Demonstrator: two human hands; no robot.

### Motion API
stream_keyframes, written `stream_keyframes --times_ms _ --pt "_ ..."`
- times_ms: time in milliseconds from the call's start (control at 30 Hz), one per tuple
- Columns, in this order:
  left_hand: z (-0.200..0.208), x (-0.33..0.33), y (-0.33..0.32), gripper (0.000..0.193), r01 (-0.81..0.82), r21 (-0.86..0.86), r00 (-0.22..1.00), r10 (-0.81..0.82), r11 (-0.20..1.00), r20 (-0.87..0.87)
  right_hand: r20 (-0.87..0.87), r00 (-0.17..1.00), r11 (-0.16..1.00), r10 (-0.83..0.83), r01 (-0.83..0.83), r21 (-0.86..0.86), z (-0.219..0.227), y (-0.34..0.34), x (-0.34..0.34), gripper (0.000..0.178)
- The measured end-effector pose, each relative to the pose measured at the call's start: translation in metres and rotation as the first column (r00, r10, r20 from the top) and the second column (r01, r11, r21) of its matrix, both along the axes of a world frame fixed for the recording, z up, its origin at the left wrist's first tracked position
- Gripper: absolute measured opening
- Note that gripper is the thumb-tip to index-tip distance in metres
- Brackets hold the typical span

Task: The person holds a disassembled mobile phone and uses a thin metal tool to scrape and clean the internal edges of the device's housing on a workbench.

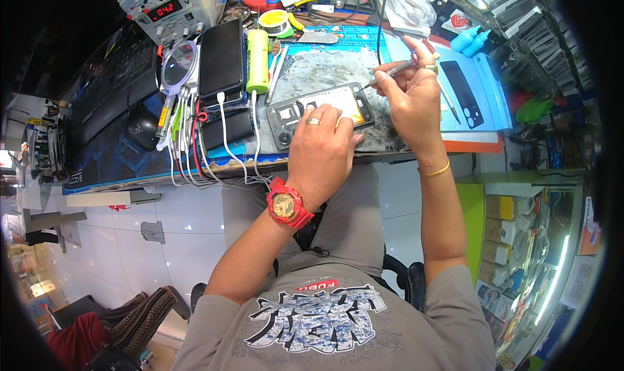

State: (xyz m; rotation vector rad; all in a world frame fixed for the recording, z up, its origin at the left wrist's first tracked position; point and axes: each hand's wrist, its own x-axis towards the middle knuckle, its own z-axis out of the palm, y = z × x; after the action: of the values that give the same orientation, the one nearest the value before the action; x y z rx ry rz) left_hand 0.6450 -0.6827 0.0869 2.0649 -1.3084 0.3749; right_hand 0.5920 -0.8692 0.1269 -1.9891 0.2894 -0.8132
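Observation:
A smartphone [278, 119] with its back off lies aslant on the grey stained work mat [312, 65], its inner parts showing. My left hand [320, 146], with a ring and a red watch, holds it down, the curled fingers covering its middle. Above the phone's right end, my right hand [416, 101] pinches a slim screwdriver [400, 67] with a grey handle. The driver slants down to the left, its tip at the phone's upper right corner; whether it touches a screw is too small to tell.
Left of the mat stand a dark phone [221, 59], a lime-green cylinder [257, 62] and several charging cables. A power supply [170, 10] with a red display is at the back left. To the right, a blue sheet [484, 78] bears a dark phone back cover [460, 92] and small blue bottles [469, 40].

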Motion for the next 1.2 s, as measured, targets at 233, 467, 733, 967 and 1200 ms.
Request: stream_keyframes --times_ms 233,467,733,967,1200 --pt "-0.001 0.0 0.0 0.027 0.0 0.007 1.0 0.0 1.0 0.0 0.003 1.0 1.0 0.009 -0.009 -0.012 -0.005 0.002 -0.006 0.063" --pt "0.001 0.001 0.0 0.027 0.004 0.006 1.0 -0.004 1.0 -0.008 -0.005 1.0 1.0 0.008 -0.008 0.006 -0.006 0.003 -0.006 0.064" --pt "0.001 0.001 0.0 0.026 0.005 0.004 1.0 -0.005 1.0 0.004 -0.024 1.0 1.0 0.004 -0.004 -0.013 -0.007 0.004 -0.007 0.065" --pt "0.008 0.005 -0.003 0.041 0.003 0.095 1.0 -0.005 0.995 0.019 0.04 0.999 0.999 -0.024 0.023 0.024 -0.01 0.005 -0.006 0.062" --pt "0.009 0.011 -0.011 0.054 -0.022 0.116 0.995 0.01 0.993 0.103 -0.022 1.0 1.0 0.004 -0.004 0.011 -0.008 0.002 -0.007 0.065"
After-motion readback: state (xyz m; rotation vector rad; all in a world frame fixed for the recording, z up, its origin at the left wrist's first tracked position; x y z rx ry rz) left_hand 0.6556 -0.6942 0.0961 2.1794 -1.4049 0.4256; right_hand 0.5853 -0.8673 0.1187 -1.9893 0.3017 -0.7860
